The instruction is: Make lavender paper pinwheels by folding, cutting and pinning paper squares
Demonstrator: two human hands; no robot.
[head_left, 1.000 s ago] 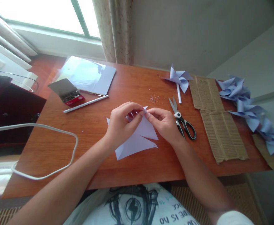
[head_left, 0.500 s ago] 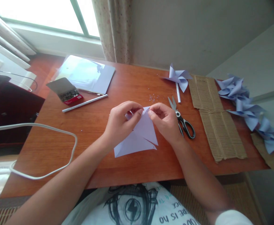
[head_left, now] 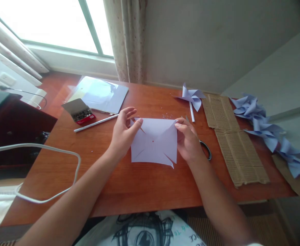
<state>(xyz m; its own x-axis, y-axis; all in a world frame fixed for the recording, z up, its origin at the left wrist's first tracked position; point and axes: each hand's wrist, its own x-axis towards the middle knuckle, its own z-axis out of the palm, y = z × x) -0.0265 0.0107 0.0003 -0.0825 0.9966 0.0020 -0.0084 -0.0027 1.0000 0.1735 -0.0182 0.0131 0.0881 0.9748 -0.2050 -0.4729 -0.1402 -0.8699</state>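
Observation:
A light violet square sheet of paper point(head_left: 155, 150) with slits cut in from its corners and a small hole in the middle is spread between my hands. My left hand point(head_left: 125, 131) pinches its upper left corner between thumb and fingers. At the upper right corner, my right hand point(head_left: 188, 138) grips the paper with thumb and forefinger. Scissors point(head_left: 205, 150) lie on the table, mostly hidden behind my right hand; one black handle loop shows. Tiny scraps point(head_left: 167, 116) are scattered just beyond the sheet.
On the left are an open red box point(head_left: 84, 118) of small metal pieces, a white paper stick point(head_left: 96, 123), a clear folder point(head_left: 101, 95) and a white cable point(head_left: 77, 167). A paper pinwheel point(head_left: 191, 95), corrugated cardboard point(head_left: 238, 153) and several more pinwheels point(head_left: 265, 126) lie on the right.
My hands have moved apart, and the paper, earlier with its upper corners drawn together, is now opened out flatter. My right hand now covers most of the scissors. The view has tilted up slightly.

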